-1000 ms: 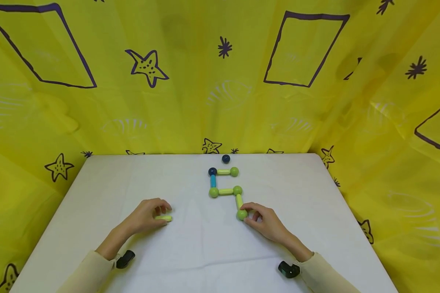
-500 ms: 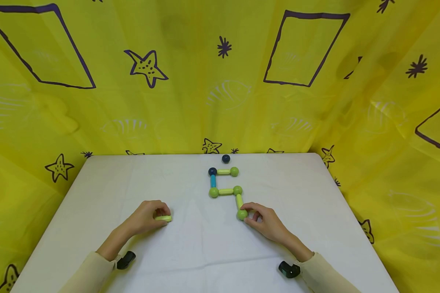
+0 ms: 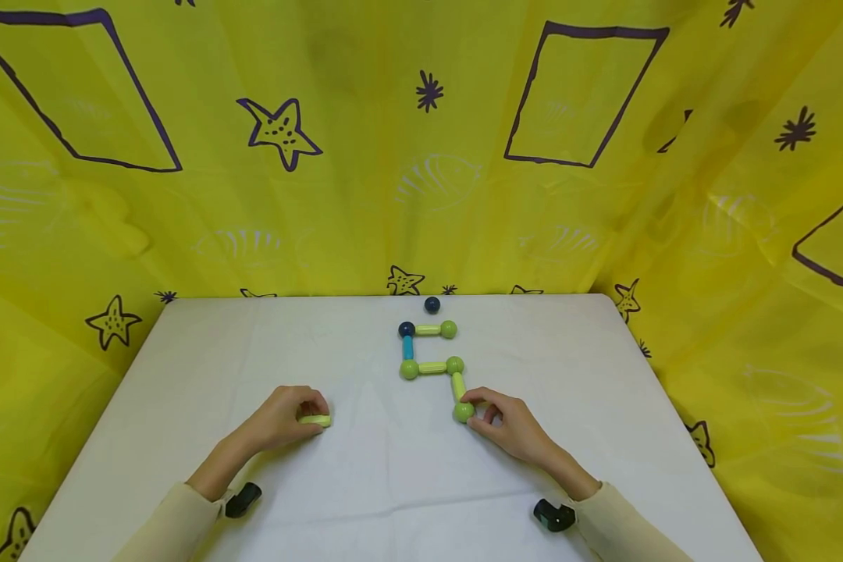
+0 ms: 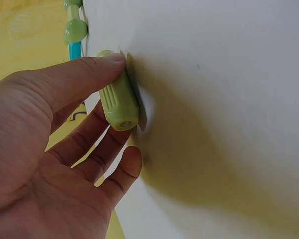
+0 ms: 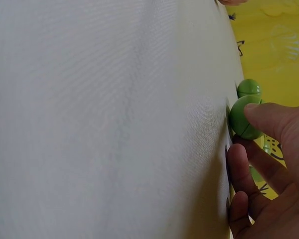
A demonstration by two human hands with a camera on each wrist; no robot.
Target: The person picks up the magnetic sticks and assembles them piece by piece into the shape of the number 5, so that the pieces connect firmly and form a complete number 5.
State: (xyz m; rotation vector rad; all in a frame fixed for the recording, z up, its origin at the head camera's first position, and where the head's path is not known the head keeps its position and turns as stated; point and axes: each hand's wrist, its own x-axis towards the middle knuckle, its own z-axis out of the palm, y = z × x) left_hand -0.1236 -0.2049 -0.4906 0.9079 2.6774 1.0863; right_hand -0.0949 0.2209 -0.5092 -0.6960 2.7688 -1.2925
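Note:
At the left of the table my left hand (image 3: 286, 416) pinches a light green rod (image 3: 315, 421) between thumb and fingers. In the left wrist view the ribbed rod (image 4: 120, 102) lies close to the cloth, one end facing the camera. My right hand (image 3: 509, 423) holds a green ball (image 3: 464, 412) by thumb and index finger. That ball ends a chain of rods and balls: a green rod (image 3: 458, 385), a green ball (image 3: 454, 364), another green rod (image 3: 432, 368), a green ball (image 3: 409, 369), a blue rod (image 3: 408, 348) and a dark blue ball (image 3: 407, 329).
From the dark blue ball a green rod (image 3: 428, 330) runs right to a green ball (image 3: 449, 329). A loose dark blue ball (image 3: 432, 305) lies near the back edge. White cloth covers the table (image 3: 253, 336); a yellow patterned curtain (image 3: 351, 195) hangs behind and at both sides.
My left hand's raised fingers have come down toward the green rod, which has barely shifted. The right hand and the chain have stayed in place.

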